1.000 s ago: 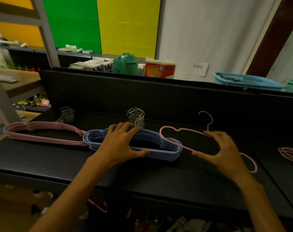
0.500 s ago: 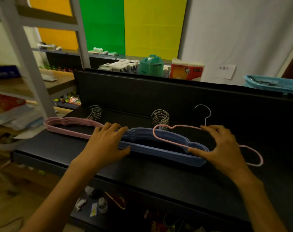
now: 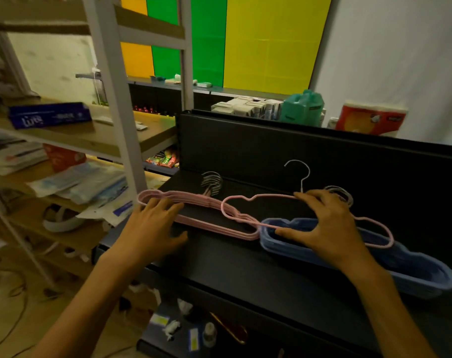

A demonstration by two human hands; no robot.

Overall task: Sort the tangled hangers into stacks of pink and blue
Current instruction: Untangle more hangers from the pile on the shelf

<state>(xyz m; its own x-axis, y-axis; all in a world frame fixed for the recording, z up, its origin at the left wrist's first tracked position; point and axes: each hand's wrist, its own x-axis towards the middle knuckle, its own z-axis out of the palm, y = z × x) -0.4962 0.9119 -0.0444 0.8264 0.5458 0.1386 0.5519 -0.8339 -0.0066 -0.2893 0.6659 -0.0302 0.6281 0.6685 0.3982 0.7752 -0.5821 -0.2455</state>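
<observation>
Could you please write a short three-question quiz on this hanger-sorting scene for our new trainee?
1. True or false: the right hand holds a single pink hanger.
2. What lies under the right hand? A) blue hanger stack B) green jug C) basket
3. Fill in: the left hand rests at the ____ hanger stack.

Key: 1 true; 2 A; 3 pink

Pink hanger stack (image 3: 194, 202) and single pink hanger (image 3: 258, 197) with silver hook; blue hanger stack (image 3: 413, 270); black shelf (image 3: 245, 270); orange, green and yellow wall panels (image 3: 271, 42); teal jug (image 3: 302, 107); red-and-white pack (image 3: 369, 120).
</observation>
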